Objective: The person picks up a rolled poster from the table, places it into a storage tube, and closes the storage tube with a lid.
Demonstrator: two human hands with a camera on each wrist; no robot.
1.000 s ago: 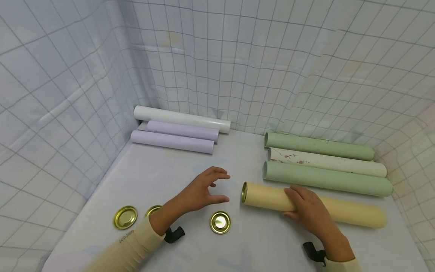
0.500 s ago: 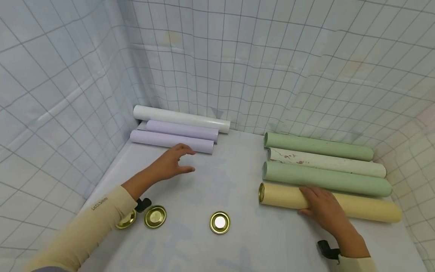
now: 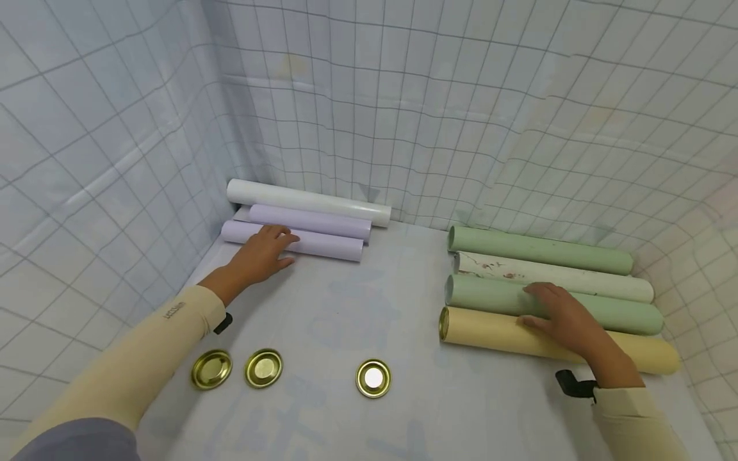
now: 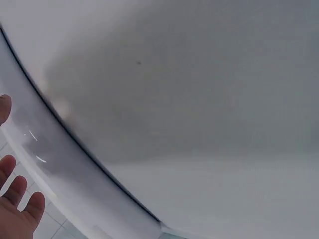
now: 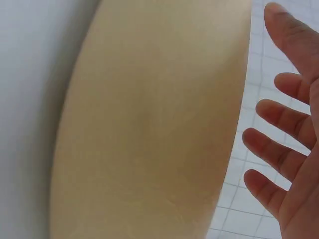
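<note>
My left hand (image 3: 262, 255) is at the front lilac tube (image 3: 331, 246), fingers spread over it and thumb on its near side. In the left wrist view its fingertips (image 4: 35, 205) show beside the tube's glossy curve; contact is unclear. The right hand (image 3: 567, 320) hovers over the pale yellow tube (image 3: 481, 328) with fingers loosely extended, and the right wrist view shows a gap between fingers and tube. A gold metal lid (image 3: 443, 324) fills the yellow tube's left end. Directly behind it lies the front green tube (image 3: 490, 294).
Three loose gold lids lie near the front: a left one (image 3: 211, 369), a middle one (image 3: 263, 368) and a right one (image 3: 373, 378). Behind are a second lilac tube (image 3: 323, 222), a white tube (image 3: 311, 202), a floral tube (image 3: 605, 284) and another green tube (image 3: 542, 248). Gridded cloth walls (image 3: 403, 128) enclose the table.
The right hand slid the yellow tube rightward against the green one, then let go and lifted. My left hand travelled left and away from me to the front lilac tube.
</note>
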